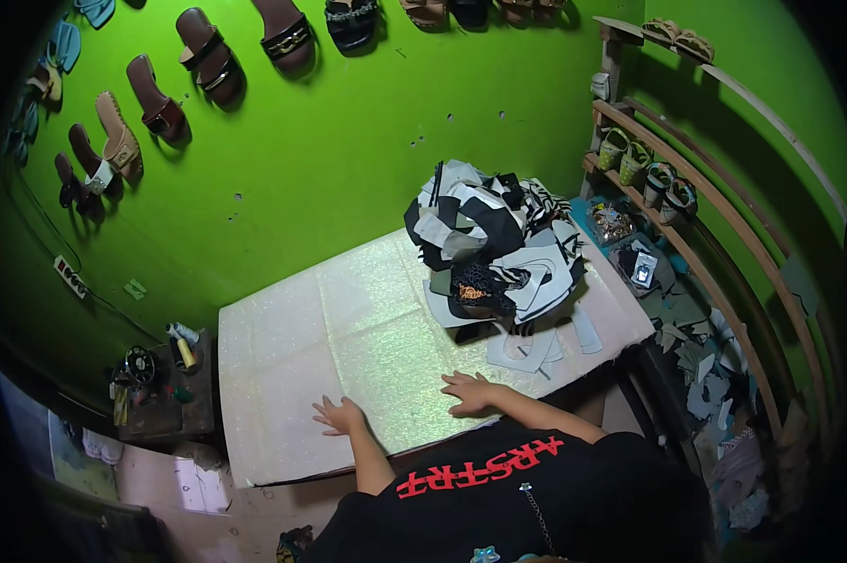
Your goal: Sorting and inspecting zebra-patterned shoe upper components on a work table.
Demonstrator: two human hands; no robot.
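Observation:
A shimmering pale yellow-green sheet of material [376,347] covers the middle of the whitish tabletop [264,375], with fold lines across it. My left hand [339,416] rests with spread fingers at the sheet's left side, near the front. Flat and also spread, my right hand [469,394] presses on the sheet's near right part. Neither hand holds anything. Beyond my right hand rises a heap of black, white and patterned cut scraps [480,235]. Several loose white cut pieces [526,349] lie at the heap's near side.
Left of the table stands a sewing machine stand [165,413] with thread spools [184,352]. Sandals [212,61] hang along the green wall. On the right, a wooden rack [695,178] carries small footwear, with offcuts [709,375] strewn below. A power strip [69,278] is on the left wall.

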